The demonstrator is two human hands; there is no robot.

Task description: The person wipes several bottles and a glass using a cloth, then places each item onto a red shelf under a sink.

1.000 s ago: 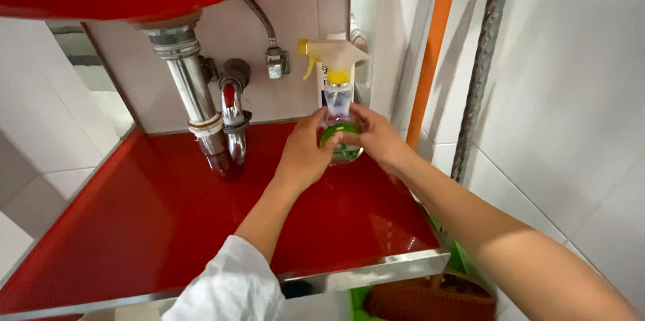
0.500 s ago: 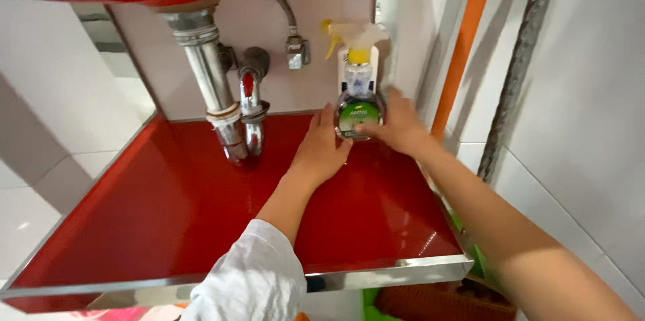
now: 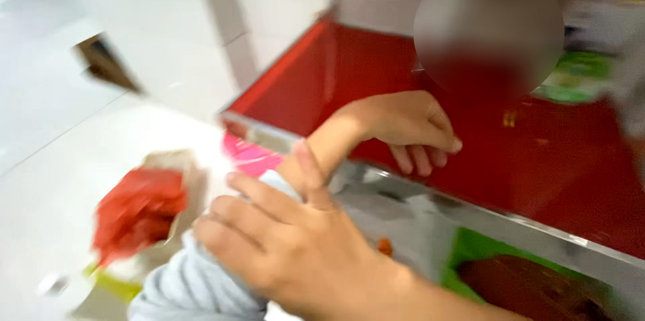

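Note:
The view is blurred by motion. My left hand (image 3: pixel 406 129) hangs over the front part of a glossy red shelf (image 3: pixel 551 173), fingers loosely curled downward, with nothing in it. My right hand (image 3: pixel 289 244) comes in from the lower right and is closed around the pale grey sleeve (image 3: pixel 191 281) of my left arm, with its thumb lying up along the bare forearm. A green and white spray bottle (image 3: pixel 578 72) shows only as a smear at the back right of the shelf, away from both hands.
The shelf has a shiny metal front edge (image 3: pixel 430 203). Below it sit something green (image 3: pixel 480 250) and a brown object (image 3: pixel 531 287). A red bundle on a pale holder (image 3: pixel 138 213) lies on the white tiled floor at left, and a pink item (image 3: pixel 252 156) is by the shelf corner.
Both hands have let go of the spray bottle. The view has swung left and down. My right hand has moved onto my left sleeve, and my left hand has drawn back to the shelf's front.

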